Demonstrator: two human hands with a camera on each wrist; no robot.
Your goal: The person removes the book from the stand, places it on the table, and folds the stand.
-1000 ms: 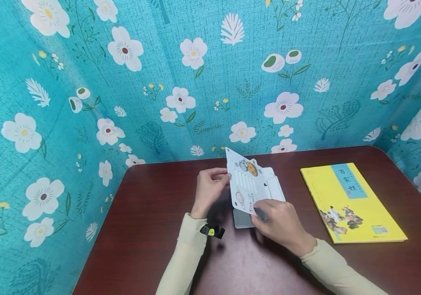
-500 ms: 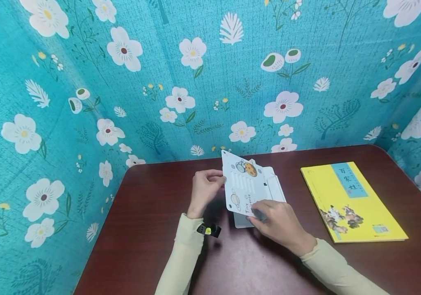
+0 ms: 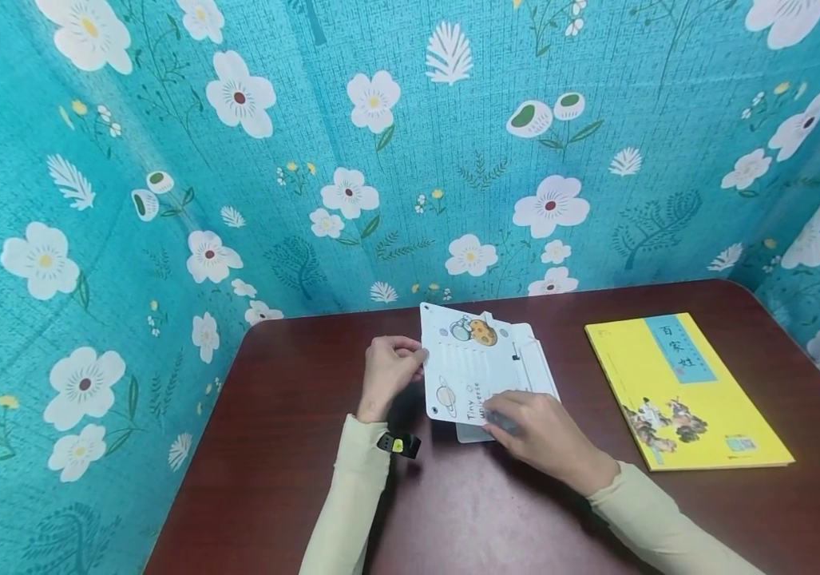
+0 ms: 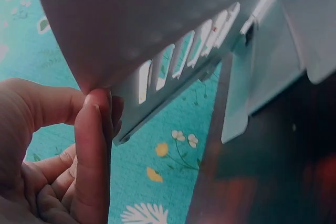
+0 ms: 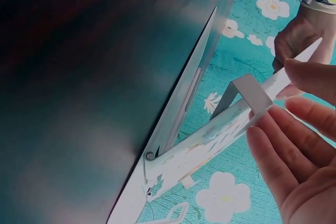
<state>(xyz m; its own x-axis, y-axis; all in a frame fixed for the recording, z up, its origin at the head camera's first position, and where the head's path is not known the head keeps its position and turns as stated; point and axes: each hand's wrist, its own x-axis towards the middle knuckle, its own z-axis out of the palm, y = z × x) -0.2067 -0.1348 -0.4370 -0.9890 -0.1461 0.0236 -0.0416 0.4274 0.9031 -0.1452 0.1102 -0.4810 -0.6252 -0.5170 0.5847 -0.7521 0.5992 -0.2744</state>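
Note:
A white folding book stand [image 3: 456, 363] is partly unfolded on the table. Its slotted panel, printed with a planet, an astronaut and "Tiny universe", slants up to the left above its base. My left hand [image 3: 390, 375] pinches the panel's left edge between thumb and fingers; in the left wrist view the fingertips [image 4: 97, 100] meet at its corner. At the panel's near edge, my right hand [image 3: 542, 431] holds on, thumb on one side and fingers on the other. A bent white bracket [image 5: 253, 94] shows beside that hand in the right wrist view. The hinge [image 5: 150, 156] joins panel and base.
A yellow book [image 3: 690, 399] with a blue title label lies to the right of the stand. The dark red-brown table [image 3: 295, 447] backs onto a blue flowered cloth [image 3: 395, 160]. A black band [image 3: 398, 445] circles the left wrist.
The printed panel has swung leftward and down, so it leans flatter and shows more of its face. My left hand has moved left with its edge; the right hand has barely shifted.

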